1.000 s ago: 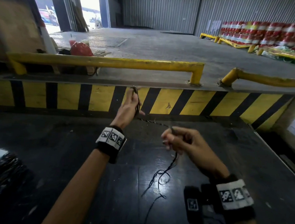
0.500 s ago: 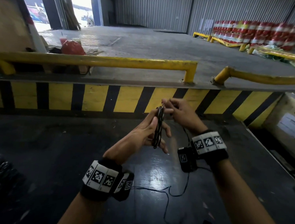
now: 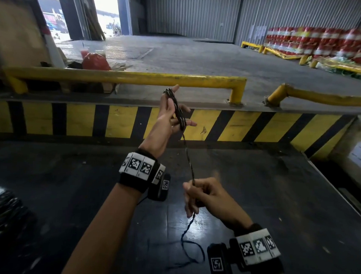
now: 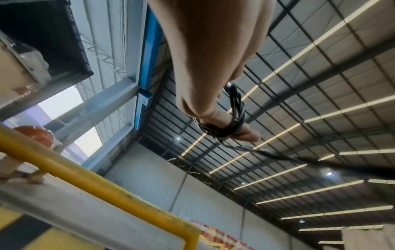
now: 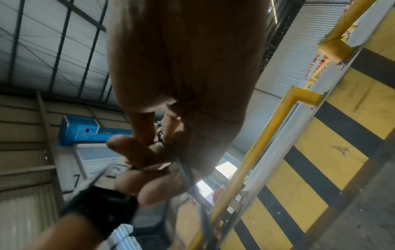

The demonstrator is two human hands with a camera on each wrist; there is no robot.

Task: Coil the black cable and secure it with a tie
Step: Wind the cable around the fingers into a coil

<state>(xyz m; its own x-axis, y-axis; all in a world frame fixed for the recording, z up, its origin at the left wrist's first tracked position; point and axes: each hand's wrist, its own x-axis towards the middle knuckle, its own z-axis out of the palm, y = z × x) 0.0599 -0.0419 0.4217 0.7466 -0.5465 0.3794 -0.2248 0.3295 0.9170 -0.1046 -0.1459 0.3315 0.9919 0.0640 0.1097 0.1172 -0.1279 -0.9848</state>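
Head view showed the left hand (image 3: 169,117), fingers spread, serving as a former for the thin black braided cable (image 3: 179,112); nearer, the right hand (image 3: 209,197) pinched the taut strand, feeding slack.

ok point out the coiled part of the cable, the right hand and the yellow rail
black cable (image 3: 177,110), head view, on the loops wound round the left hand
right hand (image 3: 211,197), head view, on the knuckles
yellow rail (image 3: 124,77), head view, on the top bar

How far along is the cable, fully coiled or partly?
Partly. Loops of the black cable wrap the left hand; the right hand pinches the loose tail trailing on the floor.
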